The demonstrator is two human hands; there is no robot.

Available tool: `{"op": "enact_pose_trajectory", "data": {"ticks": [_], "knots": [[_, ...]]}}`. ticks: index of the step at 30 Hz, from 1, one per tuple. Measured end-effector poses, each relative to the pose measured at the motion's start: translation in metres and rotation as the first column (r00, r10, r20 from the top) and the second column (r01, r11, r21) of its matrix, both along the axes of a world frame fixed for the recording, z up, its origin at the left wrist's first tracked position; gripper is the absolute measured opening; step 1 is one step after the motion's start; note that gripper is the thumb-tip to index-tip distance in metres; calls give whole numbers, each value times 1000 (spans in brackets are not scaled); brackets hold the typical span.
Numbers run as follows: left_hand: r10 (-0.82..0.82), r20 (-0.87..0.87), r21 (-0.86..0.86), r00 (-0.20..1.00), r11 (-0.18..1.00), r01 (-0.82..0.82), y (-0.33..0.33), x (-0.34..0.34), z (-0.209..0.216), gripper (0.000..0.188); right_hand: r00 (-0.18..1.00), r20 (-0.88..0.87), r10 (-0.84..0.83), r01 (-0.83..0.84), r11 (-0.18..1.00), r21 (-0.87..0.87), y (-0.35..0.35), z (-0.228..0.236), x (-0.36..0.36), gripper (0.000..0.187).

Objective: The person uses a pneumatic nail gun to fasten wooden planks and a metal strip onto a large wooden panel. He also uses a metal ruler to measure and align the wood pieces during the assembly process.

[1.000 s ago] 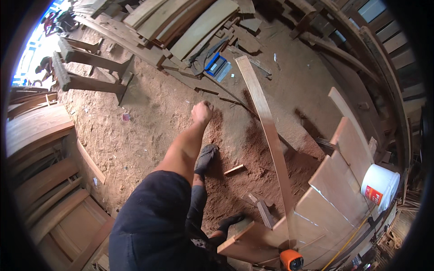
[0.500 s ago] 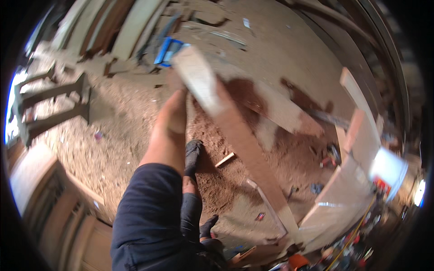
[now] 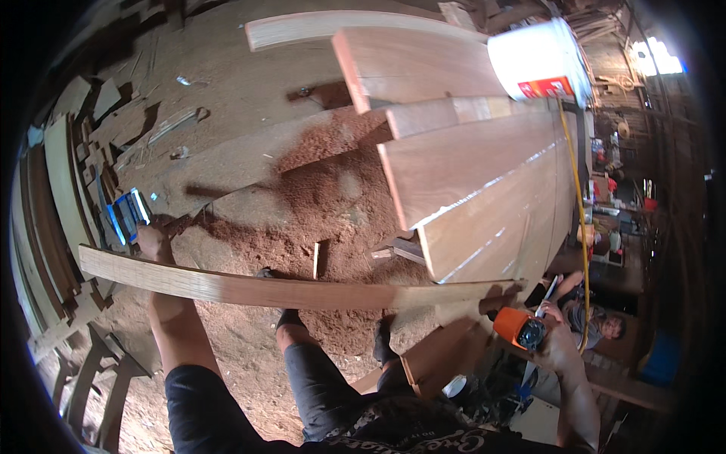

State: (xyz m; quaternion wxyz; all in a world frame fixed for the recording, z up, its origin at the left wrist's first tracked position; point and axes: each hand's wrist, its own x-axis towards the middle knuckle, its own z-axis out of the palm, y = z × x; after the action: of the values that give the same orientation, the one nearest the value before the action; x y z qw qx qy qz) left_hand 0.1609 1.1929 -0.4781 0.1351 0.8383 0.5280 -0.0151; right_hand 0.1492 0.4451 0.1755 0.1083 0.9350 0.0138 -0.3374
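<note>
A long, slightly curved wooden board (image 3: 227,289) spans the view from left to lower right. Near its left end is my left hand (image 3: 153,244), closed on the board's far side, with the fingers partly hidden behind it. My right hand (image 3: 558,337) grips an orange and black power tool (image 3: 517,328), its exact kind unclear, just below the board's right end. That end lies against the lower corner of a pile of wide planks (image 3: 484,166). Beyond my left hand there is a blue-edged object (image 3: 128,215), too small to name.
On the planks stands a white bucket (image 3: 538,60), beside a yellow cord (image 3: 578,197). Another person (image 3: 605,324) is at the right. Reddish sawdust (image 3: 340,181) covers the ground around my feet. Long boards (image 3: 60,181) and a wooden frame (image 3: 102,378) are at the left.
My view has turned to the right, so the board now runs crosswise. The orange tool, partly seen at the lower edge before, now shows plainly in my right hand.
</note>
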Motion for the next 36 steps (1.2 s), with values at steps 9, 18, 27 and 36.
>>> {"op": "enact_pose_trajectory", "data": {"ticks": [9,18,27,36], "knots": [[255,300,-364,919,921,-137,-12,26,0,43,995,-101,2,-21,982,-186,30,12,0,46],[-526,-296,-129,797,849,513,81,14,-58,38,996,-82,32,-48,978,-203,42,4,-10,42],[-156,9,-164,988,974,155,53,11,-4,28,998,-70,8,-25,969,-244,40,4,-18,45],[933,127,-956,336,25,293,-178,-72,128,9,996,-79,33,-48,979,-196,28,7,-20,43]]}}
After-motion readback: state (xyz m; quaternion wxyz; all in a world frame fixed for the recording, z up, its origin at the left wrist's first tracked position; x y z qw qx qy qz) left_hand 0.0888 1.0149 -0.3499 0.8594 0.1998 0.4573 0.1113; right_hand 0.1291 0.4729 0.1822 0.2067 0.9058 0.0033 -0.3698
